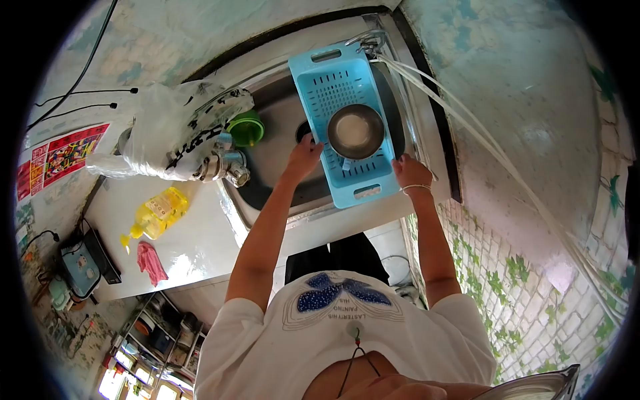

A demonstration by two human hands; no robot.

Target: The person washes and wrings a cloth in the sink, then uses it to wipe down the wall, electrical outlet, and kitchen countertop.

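On basket (345,191): left hand (305,159), right hand (411,173), grip closed.

Light-blue basket (345,189), silvery bowl (337,137), yellow bottle (161,212), pink cloth (151,263), white shirt (267,340), its blue bow print (317,300) apparently dotted

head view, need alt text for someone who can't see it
A person's left hand and right hand hold a blue basket by its sides over a sink, with a metal bowl inside. To the left, a yellow bottle and pink cloth lie on the counter.
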